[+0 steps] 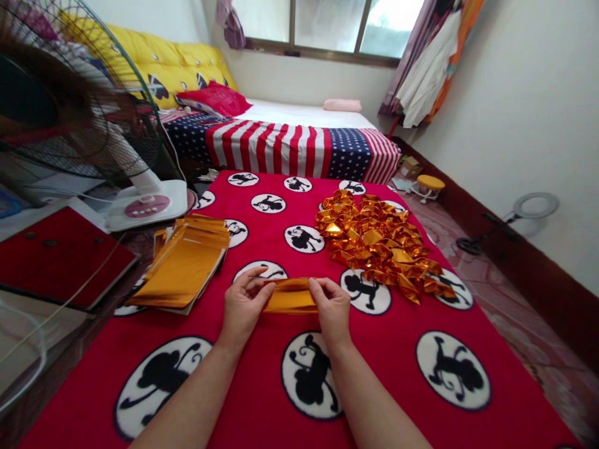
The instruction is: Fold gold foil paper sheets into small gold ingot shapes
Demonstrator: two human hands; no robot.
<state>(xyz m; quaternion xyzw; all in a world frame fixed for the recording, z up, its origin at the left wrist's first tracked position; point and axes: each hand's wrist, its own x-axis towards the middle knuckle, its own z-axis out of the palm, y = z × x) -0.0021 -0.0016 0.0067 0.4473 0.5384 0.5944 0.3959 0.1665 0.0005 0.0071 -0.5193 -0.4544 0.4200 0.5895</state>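
A partly folded sheet of gold paper (pixel 291 300) is held between my two hands, just above the red cloth. At its left end my left hand (pixel 244 300) pinches it, thumb on top, with the index finger raised and stretched out. My right hand (pixel 331 304) grips the other end between thumb and fingers. To the left lies a stack of flat gold paper sheets (pixel 182 262), its edges uneven. On the right is a heap of shiny folded gold paper pieces (pixel 374 237), several of them overlapping.
The red cloth (pixel 224 386) with monkey circles covers the table. A fan (pixel 145 202) stands at the left beside a red cabinet (pixel 65 255). A bed (pixel 290 146) is behind. A yellow stool (pixel 429 183) and a ring light (pixel 536 206) stand on the right.
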